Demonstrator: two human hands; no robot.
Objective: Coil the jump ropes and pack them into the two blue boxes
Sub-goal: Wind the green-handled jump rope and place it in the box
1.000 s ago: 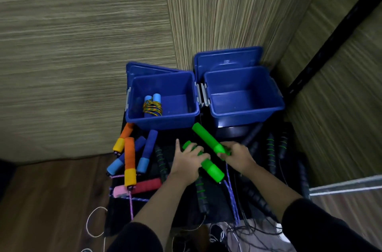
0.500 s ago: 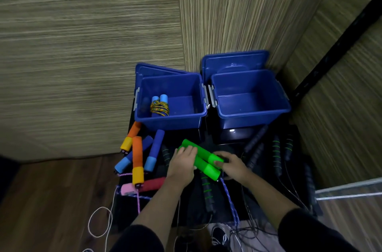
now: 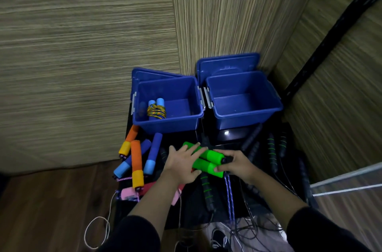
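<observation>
Two green handles [image 3: 206,158] lie side by side at lower centre of the frame, on a black desk [image 3: 192,206], and both hands are on them. The left hand [image 3: 182,164] rests over their left ends with fingers spread fairly flat, the thumb underneath at the near handle. The right hand [image 3: 237,166] grasps their right ends, fingers curled round the black caps. A purple-blue cord [image 3: 229,196] hangs from those ends down toward the bottom edge.

Just above, two blue boxes stand open, touching side to side, lids propped behind them. The left box [image 3: 167,123] holds a coiled rope [image 3: 156,110] with light blue handles wrapped in yellow-and-blue cord, lying in its left half. The right box [image 3: 246,119] shows only its floor.

Left of the hands lies a loose heap: orange handles [image 3: 136,160] with yellow ends, blue handles [image 3: 154,152] with pale ends, and pink handles [image 3: 132,191] at the desk's near left corner. Black handles [image 3: 270,154] with green rings lie right of the hands, and one more below them. A white cord [image 3: 97,233] loops on the wooden floor at lower left; thin black cords tangle at the bottom centre. Striped wooden panels fill the upper frame.
</observation>
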